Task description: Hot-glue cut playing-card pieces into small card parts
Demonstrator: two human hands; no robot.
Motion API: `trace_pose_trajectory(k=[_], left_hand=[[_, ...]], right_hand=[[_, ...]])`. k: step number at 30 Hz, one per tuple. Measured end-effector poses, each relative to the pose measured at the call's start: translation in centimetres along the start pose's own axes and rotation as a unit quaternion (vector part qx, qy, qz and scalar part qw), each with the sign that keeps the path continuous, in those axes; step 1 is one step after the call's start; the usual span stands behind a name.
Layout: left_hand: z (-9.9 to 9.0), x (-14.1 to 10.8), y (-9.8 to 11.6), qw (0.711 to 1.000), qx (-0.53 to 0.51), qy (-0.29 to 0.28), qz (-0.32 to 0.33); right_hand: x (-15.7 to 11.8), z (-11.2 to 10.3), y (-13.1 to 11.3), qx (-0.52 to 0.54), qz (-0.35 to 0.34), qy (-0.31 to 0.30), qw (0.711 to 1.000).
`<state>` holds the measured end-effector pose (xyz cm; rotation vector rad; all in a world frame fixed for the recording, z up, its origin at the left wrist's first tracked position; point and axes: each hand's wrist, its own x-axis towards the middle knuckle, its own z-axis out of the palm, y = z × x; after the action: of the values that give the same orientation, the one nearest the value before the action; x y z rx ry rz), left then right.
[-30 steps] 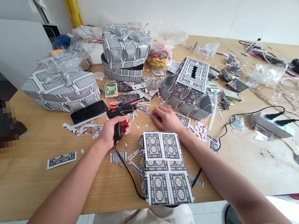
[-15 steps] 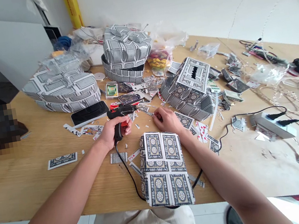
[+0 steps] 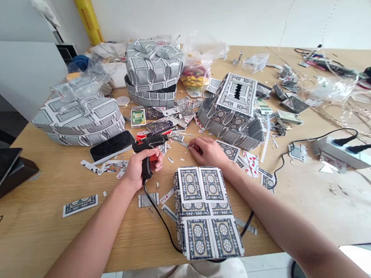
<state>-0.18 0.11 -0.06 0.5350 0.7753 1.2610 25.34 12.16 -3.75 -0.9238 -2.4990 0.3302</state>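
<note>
My left hand (image 3: 139,170) is wrapped round the grip of a black and red hot glue gun (image 3: 150,141), its nozzle pointing right. My right hand (image 3: 207,152) rests on the table just past the nozzle, with fingers curled together; whatever they pinch, if anything, is too small to name. Close in front of me stands a box covered in playing cards (image 3: 206,209), between my forearms. The glue gun's cord (image 3: 159,214) runs down behind this box. Cut card scraps (image 3: 148,199) lie around both hands.
Card-covered boxes stand behind: a boat-shaped one (image 3: 78,116), a lidded one (image 3: 155,68) and a slotted one (image 3: 233,107). A phone (image 3: 111,145) lies left of the glue gun. To the right are a power strip (image 3: 344,152) with plugged cords and twisted rope (image 3: 356,117).
The view has shifted slightly, so the scene sits a little lower. Both hands keep nearly the same place and hold.
</note>
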Motion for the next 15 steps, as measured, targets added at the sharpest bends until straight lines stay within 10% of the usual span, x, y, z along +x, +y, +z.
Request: trace_pose_trajectory(k=[15], left_hand=[[0.05, -0.15, 0.07, 1.0, 0.003, -0.001, 0.0]], right_hand=[[0.12, -0.51, -0.47, -0.016, 0.001, -0.023, 1.0]])
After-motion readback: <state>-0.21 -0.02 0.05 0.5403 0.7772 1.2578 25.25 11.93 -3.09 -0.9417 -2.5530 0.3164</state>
